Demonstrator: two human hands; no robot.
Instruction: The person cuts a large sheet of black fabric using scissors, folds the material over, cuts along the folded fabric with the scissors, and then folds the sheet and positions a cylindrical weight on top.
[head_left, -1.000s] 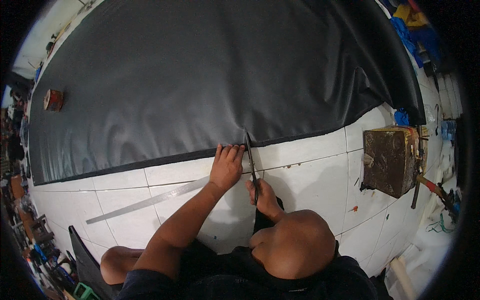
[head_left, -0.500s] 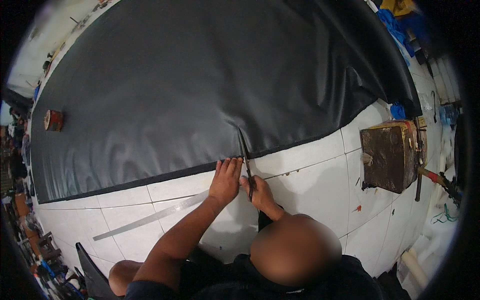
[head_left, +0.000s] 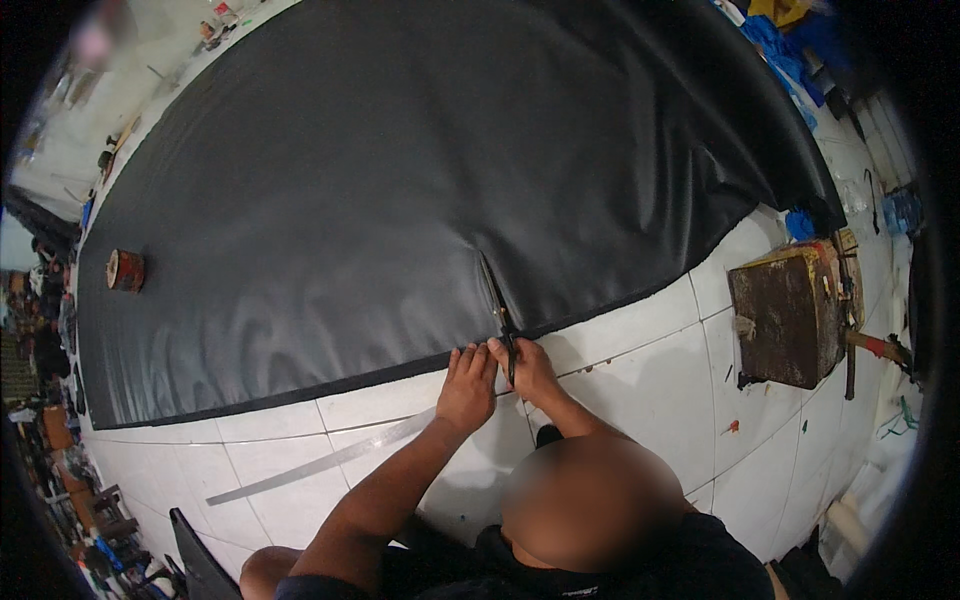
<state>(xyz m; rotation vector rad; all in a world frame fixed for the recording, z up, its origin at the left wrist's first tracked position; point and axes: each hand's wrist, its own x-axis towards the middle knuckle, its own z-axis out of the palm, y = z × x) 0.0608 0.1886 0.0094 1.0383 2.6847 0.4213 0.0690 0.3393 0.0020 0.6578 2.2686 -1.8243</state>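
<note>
Black sheet material (head_left: 370, 180) is spread over the white tiled floor (head_left: 640, 390), its near edge running across in front of the person and its right side raised in folds. Scissors (head_left: 499, 302) are gripped in the right hand (head_left: 527, 372), closed around the handles just outside that near edge; the blades are pointed inward, away from the person, and a crease is formed in the sheet at their tips. The left hand (head_left: 468, 393) is placed just beside, its fingers laid together on the near edge; whether the edge is pinched by the thumb cannot be told. A metal ruler (head_left: 330, 458) is laid on the floor below the left forearm. Near the sheet's left edge, a round reddish tin (head_left: 125, 271) is set.
</note>
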